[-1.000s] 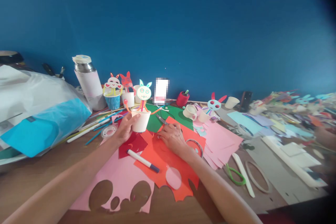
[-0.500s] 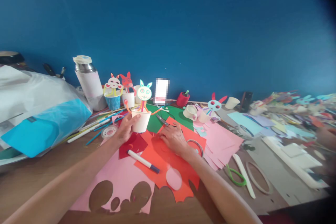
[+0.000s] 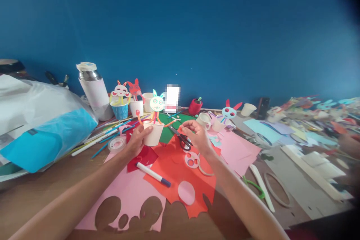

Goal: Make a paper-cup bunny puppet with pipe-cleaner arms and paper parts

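My left hand is wrapped round a white paper cup, thumb in front, holding it upright. A pale rabbit-face cutout stands above the cup on a paper stem, and orange pipe-cleaner arms stretch out from its sides. Thumb and fingers of my right hand are pinched at a bit of orange paper; whether it is loose or a corner of the sheet, I cannot tell. Black-handled scissors lie just below those fingers. Underneath spreads a cut orange sheet bearing a pale tape roll.
A marker and pink paper with holes lie nearer me. Finished-looking cup figures and a white flask stand back left. Rightward are a mug, pink sheets and another rabbit cup.
My right hand has lifted from the orange sheet, moving up and right into a pinch, uncovering the scissors and tape roll. The cup has shifted slightly right and down in my left hand.
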`<action>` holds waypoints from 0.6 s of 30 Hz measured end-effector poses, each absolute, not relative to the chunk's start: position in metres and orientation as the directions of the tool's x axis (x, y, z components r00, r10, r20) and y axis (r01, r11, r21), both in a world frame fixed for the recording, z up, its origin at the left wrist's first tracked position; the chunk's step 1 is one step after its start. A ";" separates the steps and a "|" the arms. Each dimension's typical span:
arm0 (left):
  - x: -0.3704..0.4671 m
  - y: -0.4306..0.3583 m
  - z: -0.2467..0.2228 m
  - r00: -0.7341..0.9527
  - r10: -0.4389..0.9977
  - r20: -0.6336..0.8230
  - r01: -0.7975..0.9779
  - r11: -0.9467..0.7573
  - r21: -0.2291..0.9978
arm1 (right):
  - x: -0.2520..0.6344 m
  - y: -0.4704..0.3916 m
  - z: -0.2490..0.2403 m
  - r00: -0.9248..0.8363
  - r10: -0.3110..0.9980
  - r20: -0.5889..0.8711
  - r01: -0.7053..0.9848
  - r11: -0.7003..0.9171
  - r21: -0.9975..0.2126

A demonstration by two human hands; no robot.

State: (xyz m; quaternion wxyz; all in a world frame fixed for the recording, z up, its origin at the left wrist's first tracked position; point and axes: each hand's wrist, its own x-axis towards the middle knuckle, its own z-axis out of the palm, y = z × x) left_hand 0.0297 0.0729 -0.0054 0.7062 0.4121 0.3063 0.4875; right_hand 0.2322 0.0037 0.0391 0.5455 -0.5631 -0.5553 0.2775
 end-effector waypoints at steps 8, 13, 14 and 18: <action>0.031 0.068 0.001 0.356 0.934 -0.031 -0.419 0.189 0.888 | 0.218 0.019 0.051 0.265 0.912 0.312 0.189 0.268 -0.945; 0.029 0.069 0.002 0.344 0.938 -0.029 -0.428 0.185 0.885 | 0.217 0.029 0.047 0.270 0.902 0.336 0.222 0.281 -0.934; 0.029 0.070 0.001 0.346 0.938 -0.032 -0.428 0.188 0.884 | 0.217 0.030 0.046 0.282 0.896 0.342 0.233 0.282 -0.931; 0.028 0.072 -0.003 0.349 0.936 -0.031 -0.434 0.191 0.881 | 0.220 0.033 0.044 0.296 0.894 0.336 0.232 0.274 -0.933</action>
